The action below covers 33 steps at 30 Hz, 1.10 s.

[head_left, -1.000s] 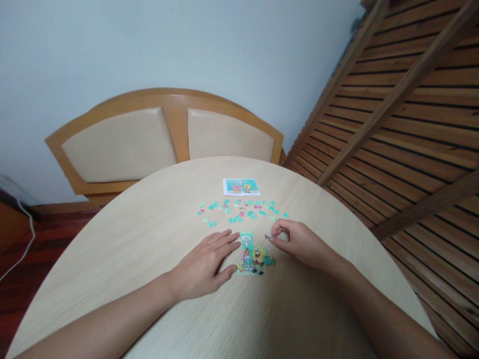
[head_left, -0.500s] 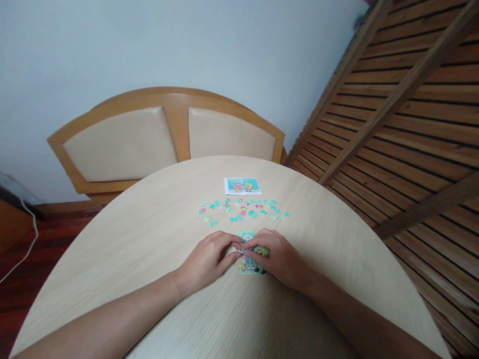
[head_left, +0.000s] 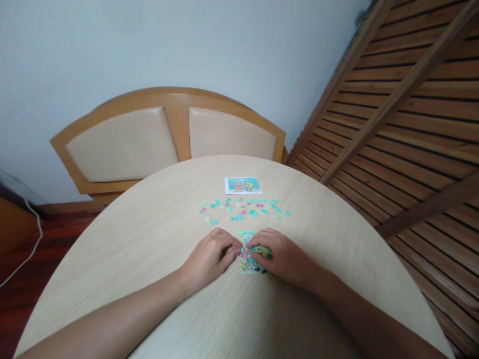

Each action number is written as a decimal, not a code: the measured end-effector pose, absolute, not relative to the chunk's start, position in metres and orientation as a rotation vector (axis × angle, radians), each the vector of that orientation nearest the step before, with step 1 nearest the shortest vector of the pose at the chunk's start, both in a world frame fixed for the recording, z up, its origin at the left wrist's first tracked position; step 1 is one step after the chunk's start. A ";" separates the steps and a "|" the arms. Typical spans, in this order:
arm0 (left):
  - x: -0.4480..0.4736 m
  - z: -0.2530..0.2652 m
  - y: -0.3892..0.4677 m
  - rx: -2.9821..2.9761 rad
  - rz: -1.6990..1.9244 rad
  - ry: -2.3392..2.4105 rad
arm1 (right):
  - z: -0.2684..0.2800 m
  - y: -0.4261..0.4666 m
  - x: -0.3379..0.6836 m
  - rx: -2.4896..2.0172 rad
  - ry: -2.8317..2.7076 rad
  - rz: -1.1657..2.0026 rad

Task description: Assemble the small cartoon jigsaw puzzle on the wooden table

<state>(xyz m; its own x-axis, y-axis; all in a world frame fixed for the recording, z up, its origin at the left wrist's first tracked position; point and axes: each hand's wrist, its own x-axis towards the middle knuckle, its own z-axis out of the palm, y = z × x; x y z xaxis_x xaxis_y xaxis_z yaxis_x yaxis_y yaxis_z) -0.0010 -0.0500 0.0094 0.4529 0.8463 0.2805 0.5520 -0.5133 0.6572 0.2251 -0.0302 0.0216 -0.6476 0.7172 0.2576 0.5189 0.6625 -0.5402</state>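
Note:
A partly joined jigsaw puzzle (head_left: 248,267) with cartoon figures lies on the table between my hands. My left hand (head_left: 213,253) is at its left edge, thumb and fingertips pinched on a small pinkish puzzle piece (head_left: 240,253) that they partly cover. From the right, my right hand (head_left: 279,253) curls over the puzzle, its fingers and thumb holding it down on either side of a yellow figure. Part of the puzzle is hidden under that hand. Beyond both hands, loose puzzle pieces (head_left: 244,213) in green, pink and pale yellow are spread in a band.
A picture card (head_left: 244,185) with matching cartoon figures lies behind the loose pieces. All of this rests on a round wooden table (head_left: 157,219). Past its far edge stands a padded wooden headboard (head_left: 183,127) against the wall. Wooden slats (head_left: 404,109) slope along the right.
My fingertips were close together over the puzzle's left part; now they are apart. The right fingertips have shifted slightly right, and more of the puzzle's middle shows. The loose pieces look unchanged.

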 end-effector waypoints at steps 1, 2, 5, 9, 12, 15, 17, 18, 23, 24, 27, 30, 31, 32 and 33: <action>0.000 0.008 -0.050 2.229 0.825 1.183 | 0.021 -0.030 0.225 -0.959 -2.425 0.595; 0.000 0.007 -0.050 2.227 0.834 1.196 | 0.021 -0.030 0.224 -0.953 -2.424 0.599; 0.002 0.006 -0.050 2.220 0.865 1.227 | 0.019 -0.030 0.223 -0.942 -2.411 0.609; 0.003 0.005 -0.050 2.231 0.871 1.223 | 0.017 -0.030 0.224 -0.954 -2.395 0.612; 0.002 0.006 -0.050 2.264 0.856 1.222 | 0.018 -0.030 0.224 -0.960 -2.401 0.625; 0.002 0.005 -0.050 2.295 0.832 1.217 | 0.019 -0.030 0.223 -0.967 -2.396 0.638; 0.003 0.004 -0.049 2.299 0.822 1.230 | 0.019 -0.030 0.223 -0.979 -2.394 0.641; 0.003 0.004 -0.049 2.296 0.821 1.241 | 0.019 -0.029 0.223 -0.983 -2.394 0.639; 0.003 0.000 -0.048 2.298 0.821 1.265 | 0.017 -0.029 0.224 -0.978 -2.400 0.629; 0.003 -0.001 -0.048 2.305 0.818 1.263 | 0.017 -0.029 0.224 -0.972 -2.405 0.629; 0.002 0.000 -0.049 2.340 0.793 1.246 | 0.017 -0.030 0.224 -0.962 -2.410 0.625; 0.001 0.001 -0.049 2.366 0.769 1.240 | 0.018 -0.030 0.224 -0.959 -2.408 0.623; 0.001 0.001 -0.049 2.366 0.771 1.242 | 0.018 -0.030 0.224 -0.955 -2.411 0.623; 0.001 0.002 -0.049 2.363 0.773 1.241 | 0.018 -0.030 0.224 -0.951 -2.416 0.623; 0.001 0.002 -0.049 2.360 0.775 1.237 | 0.018 -0.030 0.224 -0.948 -2.419 0.623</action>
